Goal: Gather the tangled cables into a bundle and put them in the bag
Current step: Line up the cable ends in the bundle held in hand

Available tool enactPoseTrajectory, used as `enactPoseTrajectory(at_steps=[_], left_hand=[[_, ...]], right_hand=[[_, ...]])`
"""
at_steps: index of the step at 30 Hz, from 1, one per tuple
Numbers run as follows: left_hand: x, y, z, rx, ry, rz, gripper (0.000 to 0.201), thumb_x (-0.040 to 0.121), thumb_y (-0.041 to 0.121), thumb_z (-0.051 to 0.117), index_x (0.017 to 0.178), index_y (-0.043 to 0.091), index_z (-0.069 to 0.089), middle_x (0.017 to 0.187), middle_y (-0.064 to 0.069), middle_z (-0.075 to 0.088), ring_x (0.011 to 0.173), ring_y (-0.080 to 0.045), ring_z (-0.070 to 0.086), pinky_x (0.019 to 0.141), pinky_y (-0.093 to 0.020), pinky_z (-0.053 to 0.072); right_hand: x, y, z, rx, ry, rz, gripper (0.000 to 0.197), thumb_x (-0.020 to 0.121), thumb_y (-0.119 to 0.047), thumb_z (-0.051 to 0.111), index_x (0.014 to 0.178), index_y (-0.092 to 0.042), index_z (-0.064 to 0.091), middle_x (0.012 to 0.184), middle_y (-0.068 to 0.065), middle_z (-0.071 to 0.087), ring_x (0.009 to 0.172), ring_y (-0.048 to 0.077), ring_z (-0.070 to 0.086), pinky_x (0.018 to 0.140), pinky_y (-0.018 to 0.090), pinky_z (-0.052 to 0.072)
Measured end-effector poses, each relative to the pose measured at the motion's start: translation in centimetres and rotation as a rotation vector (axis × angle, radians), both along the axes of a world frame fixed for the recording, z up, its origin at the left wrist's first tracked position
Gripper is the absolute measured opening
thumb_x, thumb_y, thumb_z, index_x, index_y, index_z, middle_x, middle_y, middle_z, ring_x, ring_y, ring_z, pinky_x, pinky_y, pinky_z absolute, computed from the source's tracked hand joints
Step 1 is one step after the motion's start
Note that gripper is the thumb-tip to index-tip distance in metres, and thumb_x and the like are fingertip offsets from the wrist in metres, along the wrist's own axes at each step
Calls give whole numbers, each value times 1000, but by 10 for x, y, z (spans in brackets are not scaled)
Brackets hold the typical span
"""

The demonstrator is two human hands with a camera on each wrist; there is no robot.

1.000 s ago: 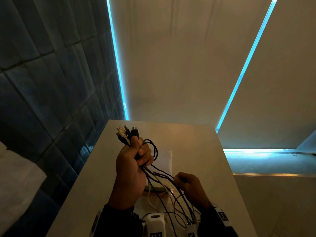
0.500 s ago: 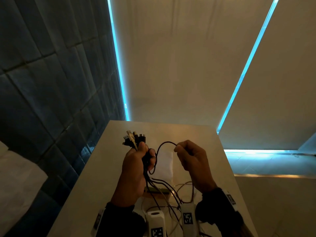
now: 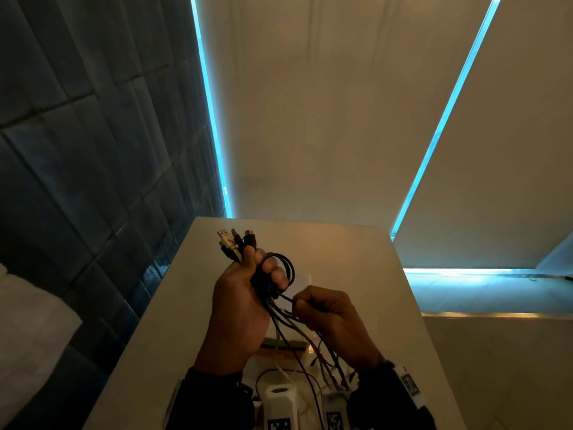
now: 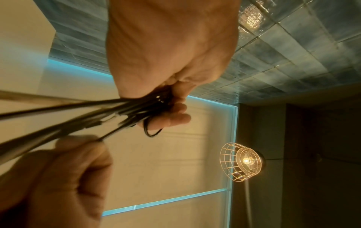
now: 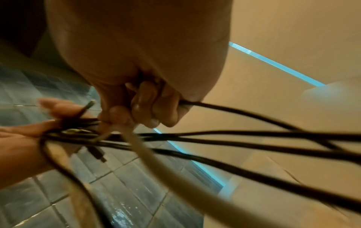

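My left hand (image 3: 248,293) is raised over the table and grips a bundle of mostly black cables (image 3: 280,274), with several plugs (image 3: 235,242) sticking out above the fist. A loop of black cable arcs past its fingers. My right hand (image 3: 322,315), lower and to the right, pinches cable strands (image 3: 290,301) that trail down from the bundle. In the left wrist view the fingers (image 4: 171,114) curl round the cables (image 4: 117,108). In the right wrist view the curled fingers (image 5: 148,104) hold black and pale cables (image 5: 215,138). The bag cannot be made out with certainty.
A pale table (image 3: 356,259) runs away from me, with a flat pale sheet (image 3: 300,279) lying on it behind my hands. A dark tiled wall (image 3: 93,181) is on the left, a lit ledge (image 3: 480,274) on the right. A caged lamp (image 4: 242,162) glows nearby.
My right hand has come down from beside the left fist, where it held up a cable loop, to lower strands. The loop now sits at the left hand's fingers.
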State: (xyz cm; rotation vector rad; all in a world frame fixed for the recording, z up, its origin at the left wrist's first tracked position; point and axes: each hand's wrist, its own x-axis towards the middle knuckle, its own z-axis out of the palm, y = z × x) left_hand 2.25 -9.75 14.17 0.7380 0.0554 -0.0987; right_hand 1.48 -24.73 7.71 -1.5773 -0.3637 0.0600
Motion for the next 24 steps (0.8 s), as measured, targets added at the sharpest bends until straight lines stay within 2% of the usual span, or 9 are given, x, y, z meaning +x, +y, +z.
enactPoseTrajectory(at_steps=[2, 4, 8, 12, 20, 24], left_hand=[[-1, 0, 0, 30, -35, 0, 26, 93, 30, 39, 72, 15, 42, 60, 3, 42, 49, -9, 37, 53, -25, 35], [-2, 0, 0, 51, -57, -2, 26, 91, 31, 40, 71, 15, 40, 59, 4, 40, 47, -8, 32, 51, -24, 32], [-1, -1, -1, 71, -79, -23, 26, 91, 30, 39, 71, 14, 39, 58, 4, 39, 46, -7, 30, 48, -22, 31], [-2, -3, -1, 105, -87, -22, 24, 88, 30, 42, 71, 13, 38, 57, 3, 40, 45, -8, 30, 46, -22, 32], [-4, 2, 3, 114, -108, -12, 25, 88, 31, 42, 70, 13, 38, 56, 4, 40, 44, -7, 29, 45, -21, 31], [-4, 3, 2, 120, -97, 2, 24, 88, 30, 41, 71, 13, 37, 56, 4, 40, 43, -7, 29, 44, -20, 31]], right_hand=[[1, -3, -11, 7, 32, -16, 18, 89, -17, 57, 72, -12, 62, 66, 6, 48, 60, 18, 37, 56, 22, 32], [1, -5, -20, -2, 49, -31, 18, 88, -18, 57, 72, -13, 62, 64, -1, 51, 58, 10, 40, 56, 19, 34], [6, -8, -35, -48, 68, -65, 18, 90, -10, 58, 73, -5, 62, 63, -2, 53, 57, 6, 43, 57, 17, 37], [12, -8, -49, -96, 84, -95, 23, 91, 2, 56, 71, -8, 61, 57, -9, 52, 54, 2, 43, 57, 14, 37], [21, -8, -76, -192, 109, -148, 21, 90, -2, 58, 70, -4, 63, 55, -12, 54, 54, -3, 45, 59, 13, 38], [24, -12, -95, -325, 153, -223, 25, 88, -8, 60, 63, -13, 63, 53, -10, 54, 53, 1, 47, 58, 19, 39]])
